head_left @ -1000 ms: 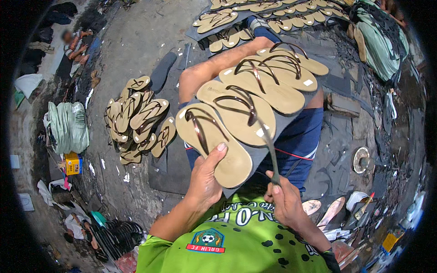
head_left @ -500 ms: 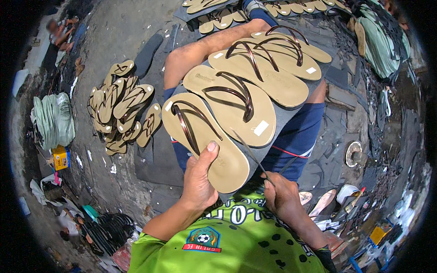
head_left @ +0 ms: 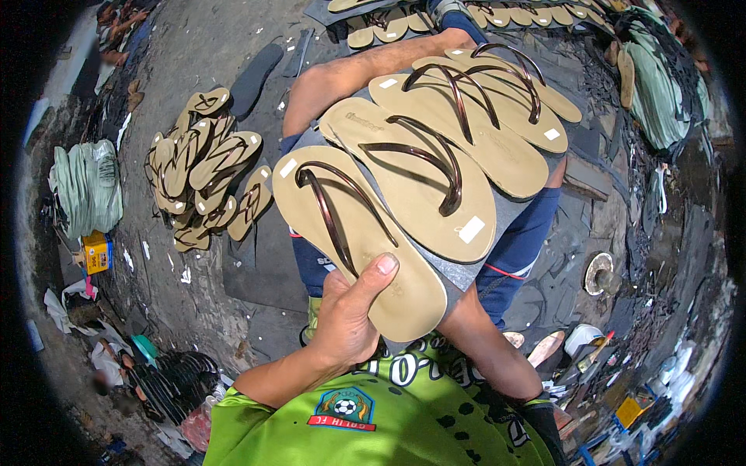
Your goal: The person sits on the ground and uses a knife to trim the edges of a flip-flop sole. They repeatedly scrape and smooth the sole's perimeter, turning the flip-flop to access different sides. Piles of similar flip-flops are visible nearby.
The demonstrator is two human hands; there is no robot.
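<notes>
My left hand (head_left: 353,304) grips the near end of a tan flip-flop (head_left: 404,291), its thumb pressed on the footbed. This flip-flop has glossy dark-brown straps and a white sticker. It belongs to a row on a grey sheet (head_left: 460,273) across my lap. Beside it lies a second flip-flop (head_left: 396,171), pointing the opposite way, with another flip-flop (head_left: 505,167) and more farther right. My right forearm (head_left: 493,349) reaches up under the sheet's near edge. My right hand is hidden beneath it, so its fingers and anything in them do not show.
A heap of tan flip-flops (head_left: 206,167) lies on the floor at left, near a dark sole piece (head_left: 256,78). More flip-flops (head_left: 528,15) line the far edge. Pale green sacks (head_left: 87,190) stand at left and far right. A round metal piece (head_left: 598,273) sits at right among scraps.
My right hand, which held a thin blade by the sheet's near edge, has moved forward beneath the sheet, out of sight. The flip-flop row has shifted slightly right; my left hand keeps its grip.
</notes>
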